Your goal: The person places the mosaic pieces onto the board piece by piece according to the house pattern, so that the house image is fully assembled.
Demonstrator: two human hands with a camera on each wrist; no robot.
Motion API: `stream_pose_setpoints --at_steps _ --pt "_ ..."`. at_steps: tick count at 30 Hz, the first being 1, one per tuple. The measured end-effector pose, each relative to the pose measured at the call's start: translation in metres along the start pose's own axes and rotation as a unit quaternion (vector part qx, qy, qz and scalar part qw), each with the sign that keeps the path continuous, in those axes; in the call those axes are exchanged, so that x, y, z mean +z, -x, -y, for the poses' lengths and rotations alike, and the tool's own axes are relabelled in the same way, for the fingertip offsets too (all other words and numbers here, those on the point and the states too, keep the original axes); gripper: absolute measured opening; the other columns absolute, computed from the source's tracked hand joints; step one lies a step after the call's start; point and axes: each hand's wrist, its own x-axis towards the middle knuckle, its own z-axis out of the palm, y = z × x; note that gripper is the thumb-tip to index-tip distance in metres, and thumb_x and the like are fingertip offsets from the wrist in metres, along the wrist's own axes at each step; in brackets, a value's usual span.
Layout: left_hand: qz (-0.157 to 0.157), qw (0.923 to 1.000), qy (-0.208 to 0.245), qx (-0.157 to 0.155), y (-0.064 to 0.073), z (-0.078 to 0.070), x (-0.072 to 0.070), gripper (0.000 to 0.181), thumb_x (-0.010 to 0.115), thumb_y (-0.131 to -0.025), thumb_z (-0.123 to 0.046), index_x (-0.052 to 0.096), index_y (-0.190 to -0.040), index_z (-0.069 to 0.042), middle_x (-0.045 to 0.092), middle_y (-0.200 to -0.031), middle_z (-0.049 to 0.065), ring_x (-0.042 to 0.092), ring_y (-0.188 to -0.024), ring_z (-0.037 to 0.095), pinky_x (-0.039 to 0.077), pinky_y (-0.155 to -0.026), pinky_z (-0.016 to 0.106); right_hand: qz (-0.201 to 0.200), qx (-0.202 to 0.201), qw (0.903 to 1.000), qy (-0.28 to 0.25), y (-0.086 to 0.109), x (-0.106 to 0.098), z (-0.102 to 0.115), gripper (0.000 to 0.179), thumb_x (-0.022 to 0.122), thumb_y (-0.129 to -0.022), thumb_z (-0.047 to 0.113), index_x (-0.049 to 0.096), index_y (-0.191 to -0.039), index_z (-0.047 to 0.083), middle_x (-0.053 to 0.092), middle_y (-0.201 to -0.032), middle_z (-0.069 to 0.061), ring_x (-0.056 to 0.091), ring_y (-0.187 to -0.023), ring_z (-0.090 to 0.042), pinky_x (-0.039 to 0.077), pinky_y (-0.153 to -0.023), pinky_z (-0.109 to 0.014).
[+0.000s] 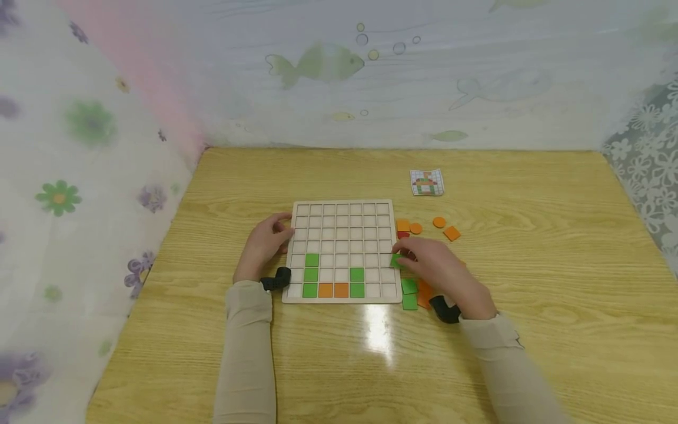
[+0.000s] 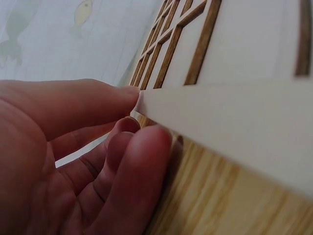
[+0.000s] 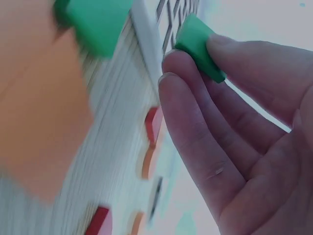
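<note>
A wooden grid board (image 1: 341,301) lies flat before me, with several green and orange square tiles in its lower cells. My left hand (image 1: 263,244) is at the board's left side, fingertips right at its edge and the fingers loosely bent. The left wrist view shows one fingertip against the pale border (image 2: 205,112). Over the board's right edge, my right hand (image 1: 436,265) pinches a green square tile (image 3: 195,44) between thumb and fingers. In the head view that tile overlaps the right column of cells, partly covered by the fingers.
Loose green tiles (image 1: 409,302) and orange tiles (image 1: 424,301) lie right of the board, partly under my right hand. Beyond them are orange discs (image 1: 439,222), an orange square (image 1: 452,233) and a red piece (image 1: 403,234). A small patterned card (image 1: 426,183) lies farther back, before the wall.
</note>
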Motion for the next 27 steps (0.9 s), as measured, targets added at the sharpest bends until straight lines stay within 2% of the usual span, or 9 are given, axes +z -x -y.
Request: stream_pose_setpoints --at_steps 15,27 --pt "-0.002 0.9998 -0.013 0.017 0.0 0.0 -0.001 0.038 0.054 -0.09 -0.022 0.047 -0.128 -0.02 0.049 -0.095 0.008 0.054 -0.062 0.019 0.046 -0.058 0.029 0.016 0.001 0.9989 -0.043 -0.025 0.022 0.021 0.015 0.057 -0.088 0.019 0.063 -0.102 0.016 0.057 -0.088 0.004 0.05 -0.079 -0.013 0.043 -0.072 -0.03" --pt "-0.004 1.0 0.003 0.008 0.002 -0.001 0.0 0.038 0.054 -0.09 -0.022 0.047 -0.127 -0.02 0.049 -0.095 0.007 0.053 -0.065 0.019 0.046 -0.057 0.028 -0.002 -0.012 0.9989 -0.046 -0.037 0.031 0.032 0.016 0.056 -0.089 0.019 0.065 -0.102 0.017 0.057 -0.088 0.005 0.05 -0.078 -0.011 0.043 -0.071 -0.028"
